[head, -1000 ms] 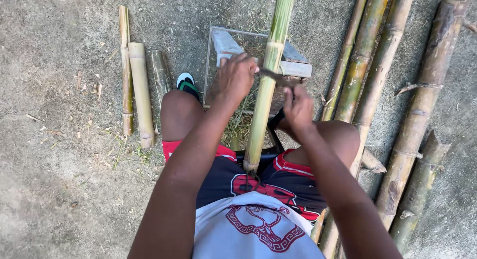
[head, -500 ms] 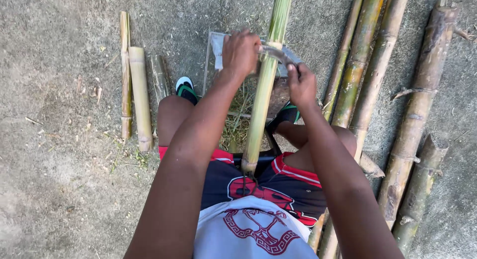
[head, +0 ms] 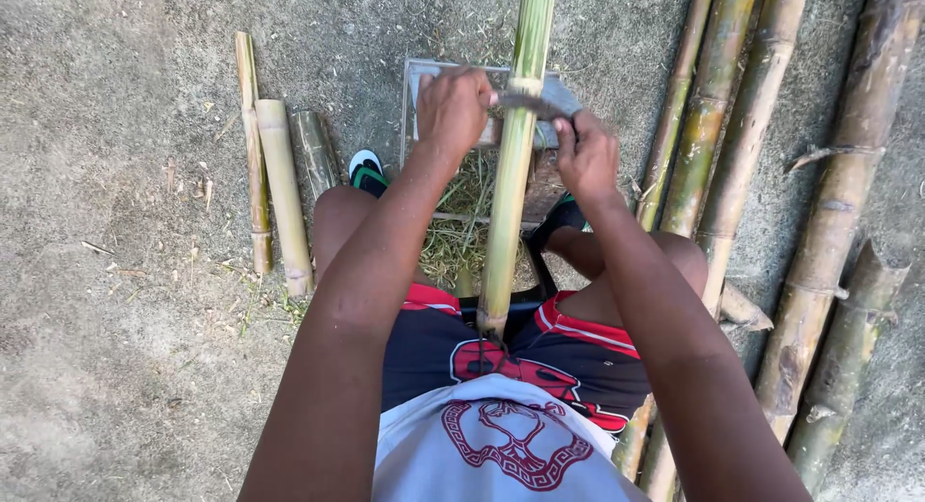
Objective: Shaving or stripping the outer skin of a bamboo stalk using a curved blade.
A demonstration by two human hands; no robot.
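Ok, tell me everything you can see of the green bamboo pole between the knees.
The green bamboo pole is a straight, slender, yellow-green stalk with a pale node ring near the hands. It runs from the lap out past the picture's top edge, its cut end near the shorts. A dark blade lies across it at the node, gripped by the left hand and the right hand. Grassy shavings lie beneath.

Bare ground (head: 116,348) lies open on the left beyond the cut bamboo pieces (head: 281,189); long bamboo poles (head: 732,145) crowd the right.

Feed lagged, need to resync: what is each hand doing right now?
Left hand: closed on one end of the blade laid across the green bamboo pole.
Right hand: closed on the blade's other end.
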